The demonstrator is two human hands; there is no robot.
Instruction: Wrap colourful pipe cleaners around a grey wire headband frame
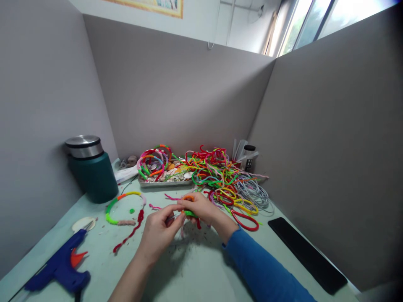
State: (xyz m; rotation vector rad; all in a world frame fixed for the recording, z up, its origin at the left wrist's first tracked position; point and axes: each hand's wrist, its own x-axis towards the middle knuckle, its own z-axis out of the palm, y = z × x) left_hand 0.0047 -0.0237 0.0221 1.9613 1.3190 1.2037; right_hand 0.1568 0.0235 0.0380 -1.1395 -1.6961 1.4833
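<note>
My left hand and my right hand meet over the middle of the pale green table. Both pinch a small piece made of pipe cleaners, orange on top, green below, with a red tail. The fingers of both hands are closed around it. My right arm wears a blue sleeve. A half-wrapped hoop in green, orange, yellow and pink lies to the left, with a red fuzzy strand beside it.
A big tangle of coloured pipe cleaners and a metal tray of hoops sit at the back. A dark green flask stands at the left, a blue glue gun at the front left, a black phone at the right. Grey partition walls enclose the desk.
</note>
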